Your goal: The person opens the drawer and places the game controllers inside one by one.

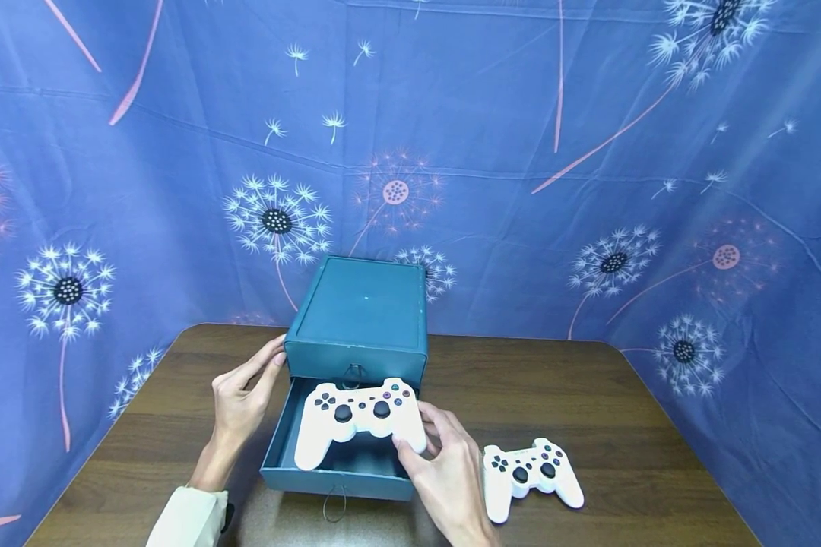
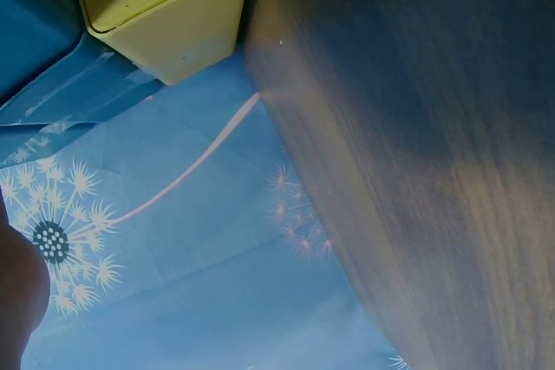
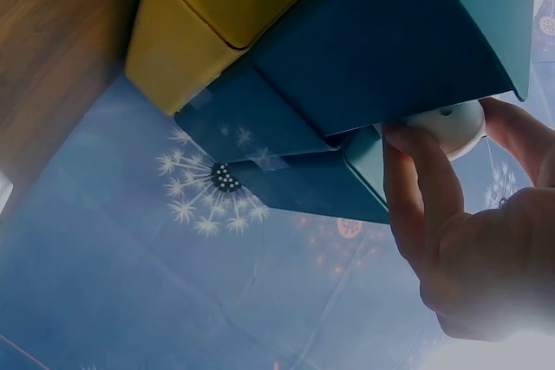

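A white game controller [image 1: 364, 419] with two black sticks is pinched at its right grip by my right hand [image 1: 451, 471], thumb on the near face. It hovers over a pulled-out teal drawer [image 1: 342, 484] with a wire ring pull. The right wrist view shows fingers and thumb on both sides of the controller [image 3: 464, 127]. My left hand [image 1: 241, 399] touches the left front corner of the teal drawer box [image 1: 362, 304] with extended fingers. Only a sliver of that hand [image 2: 22, 296] shows in the left wrist view.
A second white controller [image 1: 498, 486] lies on the brown wooden table [image 1: 629, 456], right of the drawer. In both wrist views a yellow box [image 3: 165, 58] adjoins the teal one. Behind the table hangs a blue dandelion-print cloth [image 1: 492, 228].
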A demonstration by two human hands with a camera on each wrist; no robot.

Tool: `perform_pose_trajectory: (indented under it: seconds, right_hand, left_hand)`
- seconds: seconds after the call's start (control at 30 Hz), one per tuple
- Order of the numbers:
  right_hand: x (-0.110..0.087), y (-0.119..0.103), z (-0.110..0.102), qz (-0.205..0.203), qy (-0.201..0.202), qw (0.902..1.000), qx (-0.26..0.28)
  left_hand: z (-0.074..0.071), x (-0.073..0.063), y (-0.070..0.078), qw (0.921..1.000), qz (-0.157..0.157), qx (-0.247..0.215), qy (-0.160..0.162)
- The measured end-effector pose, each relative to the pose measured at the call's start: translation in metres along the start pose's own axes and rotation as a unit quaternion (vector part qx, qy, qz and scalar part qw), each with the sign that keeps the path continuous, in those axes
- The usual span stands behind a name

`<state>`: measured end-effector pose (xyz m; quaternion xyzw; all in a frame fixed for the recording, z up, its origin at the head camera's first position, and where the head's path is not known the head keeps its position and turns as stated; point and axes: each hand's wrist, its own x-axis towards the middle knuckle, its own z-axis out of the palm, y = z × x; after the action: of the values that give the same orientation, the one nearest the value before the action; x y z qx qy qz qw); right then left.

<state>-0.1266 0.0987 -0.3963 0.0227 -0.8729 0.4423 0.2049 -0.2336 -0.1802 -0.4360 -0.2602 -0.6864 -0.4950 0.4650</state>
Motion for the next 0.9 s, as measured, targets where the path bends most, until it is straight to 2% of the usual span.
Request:
perform_pose_trajectory:
  seconds: [0.37, 0.67, 0.9]
  right_hand:
    - [-0.0059, -0.0062, 0.0048, -0.039, 0.003, 0.9947, -0.096]
    - [-0.0057, -0.0076, 0.0086, -0.061, -0.017, 0.9927, -0.102]
    - [-0.0053, -0.0073, 0.0073, -0.060, -0.034, 0.9927, -0.099]
  left_hand:
    - [0.0027, 0.0034, 0.0073, 0.9999, 0.010, 0.006, 0.013]
    - [0.0019, 0.0020, 0.0047, 0.9999, 0.009, 0.005, 0.013]
    - [0.0015, 0.0010, 0.0025, 0.9998, 0.009, 0.008, 0.014]
